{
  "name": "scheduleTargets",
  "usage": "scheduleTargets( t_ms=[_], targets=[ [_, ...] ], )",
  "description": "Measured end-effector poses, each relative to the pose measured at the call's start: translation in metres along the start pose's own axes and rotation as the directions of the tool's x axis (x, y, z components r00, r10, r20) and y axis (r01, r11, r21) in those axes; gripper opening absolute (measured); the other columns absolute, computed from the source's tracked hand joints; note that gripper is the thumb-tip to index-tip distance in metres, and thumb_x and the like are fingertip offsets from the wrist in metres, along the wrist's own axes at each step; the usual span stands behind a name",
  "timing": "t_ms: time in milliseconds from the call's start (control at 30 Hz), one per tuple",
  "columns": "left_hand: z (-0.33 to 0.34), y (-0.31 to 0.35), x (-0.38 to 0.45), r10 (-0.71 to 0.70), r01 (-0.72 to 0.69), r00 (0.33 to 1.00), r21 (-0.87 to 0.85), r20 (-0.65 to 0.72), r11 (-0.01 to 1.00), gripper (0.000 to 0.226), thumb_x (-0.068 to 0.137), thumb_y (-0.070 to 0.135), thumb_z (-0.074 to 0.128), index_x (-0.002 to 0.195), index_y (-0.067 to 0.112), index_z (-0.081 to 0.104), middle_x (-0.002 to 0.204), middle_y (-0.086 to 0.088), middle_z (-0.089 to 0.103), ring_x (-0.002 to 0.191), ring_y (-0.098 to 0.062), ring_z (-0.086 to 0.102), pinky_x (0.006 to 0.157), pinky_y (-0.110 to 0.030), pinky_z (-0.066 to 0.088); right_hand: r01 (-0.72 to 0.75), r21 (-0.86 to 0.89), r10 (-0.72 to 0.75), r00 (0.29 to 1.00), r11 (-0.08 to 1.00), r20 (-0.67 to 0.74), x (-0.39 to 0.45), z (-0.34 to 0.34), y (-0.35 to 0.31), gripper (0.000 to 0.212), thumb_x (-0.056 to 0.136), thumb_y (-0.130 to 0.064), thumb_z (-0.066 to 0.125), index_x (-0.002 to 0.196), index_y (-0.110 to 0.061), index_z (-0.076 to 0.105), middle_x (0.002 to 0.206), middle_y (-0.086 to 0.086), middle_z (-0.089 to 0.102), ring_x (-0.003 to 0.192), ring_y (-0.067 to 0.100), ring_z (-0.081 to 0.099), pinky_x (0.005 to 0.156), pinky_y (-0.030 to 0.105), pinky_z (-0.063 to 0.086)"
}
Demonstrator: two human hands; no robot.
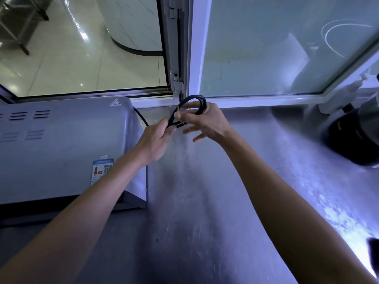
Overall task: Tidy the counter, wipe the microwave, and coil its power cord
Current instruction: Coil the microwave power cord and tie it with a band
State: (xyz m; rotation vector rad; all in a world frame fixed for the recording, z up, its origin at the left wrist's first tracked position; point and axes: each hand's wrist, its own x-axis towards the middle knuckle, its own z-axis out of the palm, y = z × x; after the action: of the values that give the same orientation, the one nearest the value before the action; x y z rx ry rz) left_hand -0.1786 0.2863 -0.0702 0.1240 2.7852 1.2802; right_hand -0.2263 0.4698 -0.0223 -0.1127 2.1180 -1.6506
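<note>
head view: just right of the microwave (61, 144), left hand (153, 142) grips the coiled power cord (192, 99); right hand (205, 121) pinches a yellow band (178, 111) round it, lower fingers spread.

- Steel counter (205, 201), scuffed, glare at its right edge.
- Frosted window (287, 48) behind its back edge.
- Clear pane (82, 48) at left shows glossy tiled floor (61, 64).

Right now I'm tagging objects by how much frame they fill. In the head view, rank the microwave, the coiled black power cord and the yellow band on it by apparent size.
1. microwave, by far the largest
2. power cord, a small loop held in both hands
3. yellow band, a thin strand on the cord
</note>
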Motion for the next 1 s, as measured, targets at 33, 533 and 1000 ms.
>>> scheduleTargets(
  t_ms=[33,533,1000],
  targets=[
    [0.000,0.001,0.001,0.004,-0.004,1.000,-0.016,-0.012,1.000,0.023,0.106,0.033,0.039,0.104,0.014,0.052,0.078,-0.002,0.058,0.065,-0.013,0.047,0.063,-0.033,0.038,-0.008,-0.024,0.008,1.000,1.000,0.023,-0.001,0.002,0.002,0.057,0.070,-0.052,0.083,0.119,-0.026,0.068,0.097,-0.004,0.077,0.078,0.021,0.076,0.063,0.050,0.062],
    [-0.013,-0.001,0.014,-0.056,0.040,0.994,-0.166,-0.094,0.985,0.030,0.094,0.042,0.038,0.079,0.016,0.044,0.072,0.002,0.049,0.073,-0.032,0.048,0.077,-0.053,0.045,0.088,-0.353,-0.129,0.987,0.932,-0.094,0.005,-0.009,0.026,0.039,0.089,-0.001,0.048,0.104,-0.023,0.077,0.109,-0.006,0.071,0.062,0.012,0.074,0.055,0.045,0.061],
    [-0.007,-0.011,0.016,-0.103,0.067,0.990,-0.324,-0.096,0.944,0.024,0.097,0.035,0.039,0.082,0.021,0.051,0.067,0.006,0.049,0.070,-0.014,0.044,0.072,-0.031,0.037,-0.034,-0.288,0.079,0.986,0.957,0.146,-0.025,-0.024,0.047,0.067,0.070,-0.048,0.086,0.129,-0.026,0.065,0.120,-0.011,0.070,0.064,0.019,0.074,0.052,0.038,0.060]
  ],
)
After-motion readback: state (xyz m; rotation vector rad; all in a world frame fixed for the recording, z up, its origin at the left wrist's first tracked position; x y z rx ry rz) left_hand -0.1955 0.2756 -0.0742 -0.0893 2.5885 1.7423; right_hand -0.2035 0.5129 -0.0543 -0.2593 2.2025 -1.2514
